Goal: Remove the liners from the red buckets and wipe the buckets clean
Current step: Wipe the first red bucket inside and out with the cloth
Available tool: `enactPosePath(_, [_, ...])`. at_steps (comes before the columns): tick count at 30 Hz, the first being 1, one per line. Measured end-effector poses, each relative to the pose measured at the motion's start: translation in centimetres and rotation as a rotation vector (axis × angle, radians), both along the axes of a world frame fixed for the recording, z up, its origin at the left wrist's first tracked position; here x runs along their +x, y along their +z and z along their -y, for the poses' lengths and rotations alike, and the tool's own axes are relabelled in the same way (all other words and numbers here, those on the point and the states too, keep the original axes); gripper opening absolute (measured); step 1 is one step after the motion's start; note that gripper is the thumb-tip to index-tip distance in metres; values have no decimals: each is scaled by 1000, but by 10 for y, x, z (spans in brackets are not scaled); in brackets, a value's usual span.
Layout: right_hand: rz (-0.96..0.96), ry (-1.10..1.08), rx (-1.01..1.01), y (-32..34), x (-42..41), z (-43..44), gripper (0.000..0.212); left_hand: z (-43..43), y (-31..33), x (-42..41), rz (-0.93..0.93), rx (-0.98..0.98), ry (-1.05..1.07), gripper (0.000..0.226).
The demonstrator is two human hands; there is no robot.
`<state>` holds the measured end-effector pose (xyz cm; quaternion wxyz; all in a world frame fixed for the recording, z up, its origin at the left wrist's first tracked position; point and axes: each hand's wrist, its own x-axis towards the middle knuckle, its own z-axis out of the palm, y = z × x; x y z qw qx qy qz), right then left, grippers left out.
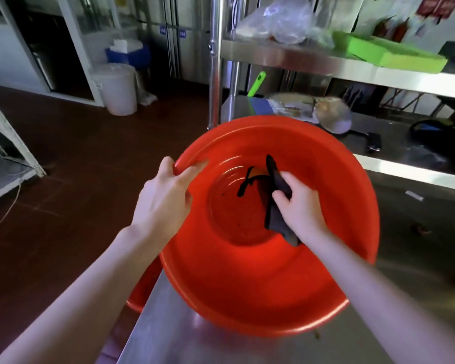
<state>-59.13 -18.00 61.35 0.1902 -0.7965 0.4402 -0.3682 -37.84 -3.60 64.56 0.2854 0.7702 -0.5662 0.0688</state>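
A large red bucket [247, 279] stands tilted toward me on the steel table [168, 337]. My left hand [166, 198] grips its near-left rim, thumb outside and fingers inside. Inside the bucket my right hand [300, 206] holds a dark grey cloth [276, 222] against the inner wall, just above the bottom. A loose black strip [244, 183] lies on the bucket floor beside the cloth. Part of a second red bucket [142, 290] shows below the first one, off the table's left edge.
A steel shelf rack [326, 61] stands behind the bucket with a green tray [394, 52], plastic bags [286, 19] and a metal strainer [331, 114]. A white lidded pail [117, 88] and a blue box [128, 52] stand on the dark red floor at the left.
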Motion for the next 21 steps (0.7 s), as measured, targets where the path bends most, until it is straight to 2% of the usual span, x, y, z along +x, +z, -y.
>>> enactPosePath(2, [-76, 50, -183, 0, 19, 17, 45, 15, 5, 6, 36, 4, 23, 68])
enactPosePath(4, [-297, 218, -176, -14, 41, 34, 56, 29, 7, 8, 65, 9, 41, 68])
enactPosePath(7, [-1012, 504, 43, -50, 68, 67, 67, 50, 9, 6, 73, 21, 90, 70])
enactPosePath(8, [-1149, 534, 84, -63, 74, 75, 68, 56, 10, 5, 72, 22, 102, 69])
enactPosePath(15, [-1252, 675, -155, -117, 99, 97, 57, 75, 14, 30, 101, 87, 139, 72])
enactPosePath(21, [-1257, 667, -96, -148, 109, 105, 62, 87, 18, 39, 108, 120, 181, 73])
